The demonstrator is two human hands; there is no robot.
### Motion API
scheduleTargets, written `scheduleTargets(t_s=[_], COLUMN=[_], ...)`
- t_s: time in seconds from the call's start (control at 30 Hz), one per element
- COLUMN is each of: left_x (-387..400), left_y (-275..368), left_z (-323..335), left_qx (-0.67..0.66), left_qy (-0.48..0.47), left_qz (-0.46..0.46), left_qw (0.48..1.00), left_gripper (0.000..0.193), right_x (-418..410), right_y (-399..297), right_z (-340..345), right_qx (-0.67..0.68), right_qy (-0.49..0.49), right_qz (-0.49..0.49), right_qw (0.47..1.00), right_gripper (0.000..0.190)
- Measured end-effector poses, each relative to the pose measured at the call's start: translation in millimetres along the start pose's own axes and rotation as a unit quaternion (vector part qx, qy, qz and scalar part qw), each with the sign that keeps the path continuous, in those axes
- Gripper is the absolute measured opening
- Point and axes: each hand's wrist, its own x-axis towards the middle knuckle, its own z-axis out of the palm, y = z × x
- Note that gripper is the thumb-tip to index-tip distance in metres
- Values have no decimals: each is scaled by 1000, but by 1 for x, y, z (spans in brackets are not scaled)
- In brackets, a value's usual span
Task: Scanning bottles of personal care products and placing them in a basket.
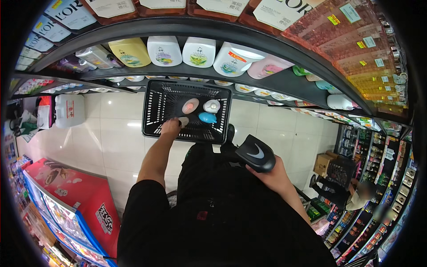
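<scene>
Down inside a black plastic shopping basket (186, 136), my left hand (171, 126) grips one end of a pale bottle (183, 122). The fingers partly cover that bottle. Beyond it in the basket is a pink bottle (190, 105). Towards the right side are a white pump-top bottle (211, 106) and a blue bottle (207, 117). My right hand (275, 175) is wrapped around a black handheld barcode scanner (256, 154), held to the right of my legs and above the floor.
Store shelving (133, 70) crosses in front, lined with large white jugs (198, 52). A white canister (70, 110) stands on the tiled floor (110, 133) at left. A red display freezer (75, 187) is at lower left. At right, a person (353, 197) is beside shelves and a cardboard box (323, 164).
</scene>
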Motion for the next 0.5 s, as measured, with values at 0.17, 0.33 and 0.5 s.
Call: scheduleTargets(t_s=[0.17, 0.33, 0.5], left_x=[-14, -68, -121], left_y=[19, 50, 80], left_z=[-60, -177, -284], left_qx=[7, -80, -207], left_qy=[-40, 9, 17], left_qz=[120, 192, 157], left_qw=[992, 978, 965], left_gripper=[31, 38, 33], right_x=[-1, 12, 27], right_y=[5, 7, -1], right_z=[-1, -5, -9], right_qx=[20, 48, 82], right_qy=[-4, -19, -34], right_qz=[2, -34, -62], right_qw=[1000, 998, 994], right_gripper=[40, 42, 43])
